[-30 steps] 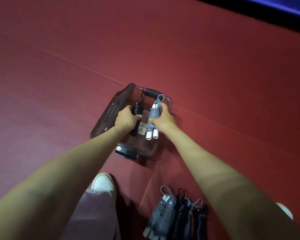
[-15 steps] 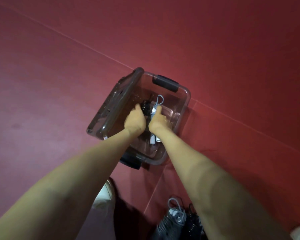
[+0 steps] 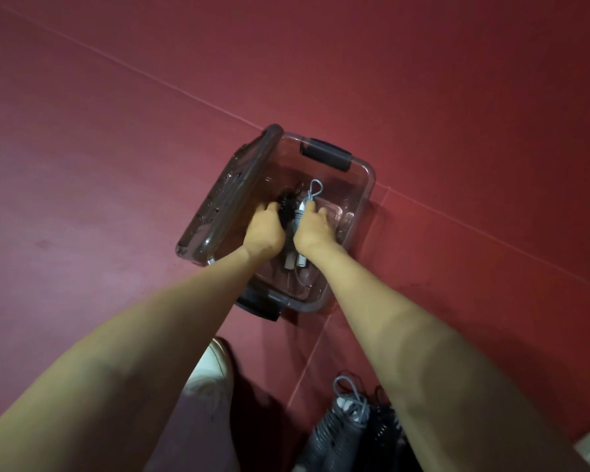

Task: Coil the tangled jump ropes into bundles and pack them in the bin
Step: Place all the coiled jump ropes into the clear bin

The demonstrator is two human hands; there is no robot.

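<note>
Jump ropes coiled into bundles sit low inside the clear bin (image 3: 367, 199), one in each hand. The black bundle (image 3: 285, 210) is the left one of the pair, and the left hand (image 3: 264, 233) holds it with its fingers (image 3: 269, 208) curled over the coil. Just beside it is the grey bundle (image 3: 299, 218). Its two white handles (image 3: 295, 262) stick out below the wrist toward the person, and its small rope loop (image 3: 315, 189) points toward the far end of the bin. The right hand (image 3: 313, 229) grips it, fingers (image 3: 311, 208) wrapped round the coil. Both hands are well below the rim (whether the bundles rest on the bottom cannot be told, since the hands cover them). The bin stands on the red floor (image 3: 116, 172), with a dark latch (image 3: 326, 159) at its far end and a near latch (image 3: 259, 305) at the end closest to the person. Its smoky lid (image 3: 223, 202) leans on edge against the bin's left wall. At the lower edge of the view, more coils lie side by side on the floor: a second grey bundle (image 3: 331, 437) and a second black bundle (image 3: 385, 434), the latter partly hidden behind the right forearm. A white shoe (image 3: 208, 373) shows between the forearms.
</note>
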